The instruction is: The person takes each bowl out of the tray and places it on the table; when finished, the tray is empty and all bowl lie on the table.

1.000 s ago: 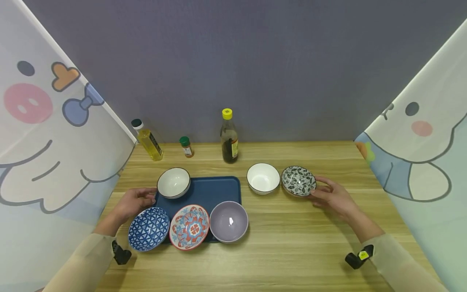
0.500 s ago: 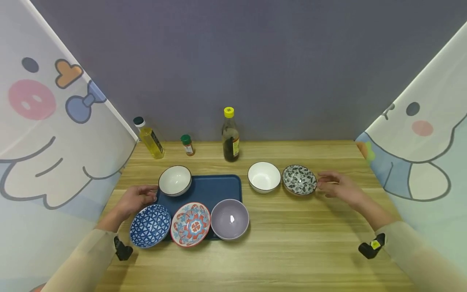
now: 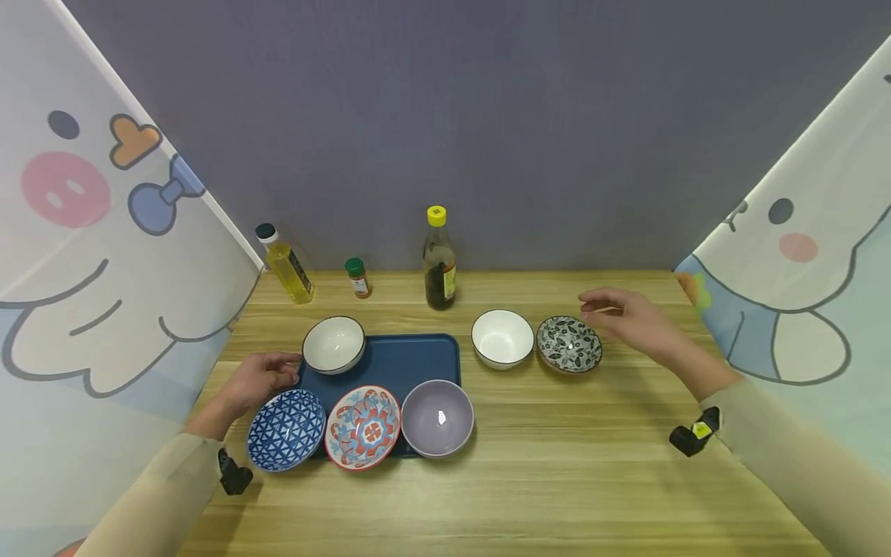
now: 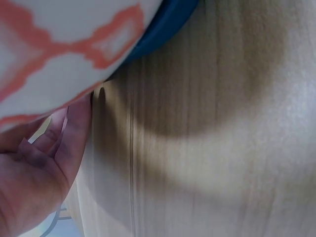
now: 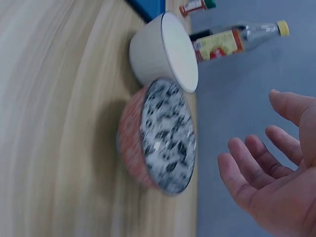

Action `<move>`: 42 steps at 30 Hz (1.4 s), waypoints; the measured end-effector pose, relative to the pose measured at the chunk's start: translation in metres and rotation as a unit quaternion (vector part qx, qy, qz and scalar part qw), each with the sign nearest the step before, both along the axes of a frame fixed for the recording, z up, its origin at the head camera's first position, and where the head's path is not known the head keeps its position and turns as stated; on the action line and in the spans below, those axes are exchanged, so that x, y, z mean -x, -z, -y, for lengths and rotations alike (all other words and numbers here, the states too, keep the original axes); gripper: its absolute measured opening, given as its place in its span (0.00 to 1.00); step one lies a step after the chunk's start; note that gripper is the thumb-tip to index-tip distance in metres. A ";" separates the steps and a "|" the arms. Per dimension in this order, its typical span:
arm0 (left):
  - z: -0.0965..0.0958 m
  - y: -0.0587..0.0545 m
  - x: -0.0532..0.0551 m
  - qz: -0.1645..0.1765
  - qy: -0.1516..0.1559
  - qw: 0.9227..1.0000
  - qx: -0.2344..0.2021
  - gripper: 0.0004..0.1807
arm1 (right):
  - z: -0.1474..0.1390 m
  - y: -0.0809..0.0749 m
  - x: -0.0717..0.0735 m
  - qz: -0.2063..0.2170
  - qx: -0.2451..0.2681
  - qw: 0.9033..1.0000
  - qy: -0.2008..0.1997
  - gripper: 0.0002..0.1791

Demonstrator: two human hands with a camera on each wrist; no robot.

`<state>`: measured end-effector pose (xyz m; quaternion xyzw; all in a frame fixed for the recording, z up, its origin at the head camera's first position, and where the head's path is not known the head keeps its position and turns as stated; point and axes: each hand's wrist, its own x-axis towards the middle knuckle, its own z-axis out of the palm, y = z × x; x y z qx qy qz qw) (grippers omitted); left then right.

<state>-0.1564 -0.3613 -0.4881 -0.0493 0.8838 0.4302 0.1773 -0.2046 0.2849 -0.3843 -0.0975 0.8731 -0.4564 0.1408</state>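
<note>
My right hand (image 3: 629,323) hovers just right of and slightly beyond a bowl with a black-and-white leaf pattern (image 3: 569,345), apart from it. In the right wrist view its fingers (image 5: 242,170) are loosely bent and hold nothing; the bowl's outside looks reddish. A white bowl (image 3: 503,340) with a dark rim stands beside the leaf bowl. My left hand (image 3: 261,381) rests at the left edge of a dark blue tray (image 3: 411,360), fingers loosely bent, between a blue-and-white triangle-patterned bowl (image 3: 287,430) and another white bowl (image 3: 333,345). Its fingertips are partly hidden in the left wrist view.
On the tray's front edge sit a red-and-blue flower bowl (image 3: 363,428) and a purple bowl (image 3: 438,418). Along the back stand an oil bottle (image 3: 291,271), a green-capped spice jar (image 3: 358,280) and a yellow-capped sauce bottle (image 3: 439,267). A grey wall (image 3: 529,155) rises behind.
My right hand has let go of the leaf-patterned bowl, drawn off to the right, then risen up and back above its right side. The left hand has kept its place; the bowls stay put.
</note>
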 end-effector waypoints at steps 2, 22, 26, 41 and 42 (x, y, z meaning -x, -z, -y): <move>0.001 0.000 0.000 0.004 -0.001 1.000 0.002 0.26 | 0.013 -0.004 0.005 0.002 0.005 1.000 -0.011 0.30; 0.000 0.007 -0.003 0.016 -0.004 0.999 -0.032 0.26 | 0.183 0.006 0.047 0.019 0.090 0.988 -0.122 0.29; -0.001 0.007 -0.004 0.017 -0.006 0.999 -0.034 0.26 | 0.216 0.011 0.048 0.021 0.082 0.985 -0.150 0.29; -0.001 -0.002 0.003 0.022 -0.007 1.000 -0.020 0.28 | 0.296 0.044 0.049 0.044 0.062 0.977 -0.197 0.36; 0.000 -0.003 0.003 0.023 -0.006 1.000 -0.020 0.28 | 0.301 0.045 0.050 0.046 0.062 0.978 -0.196 0.37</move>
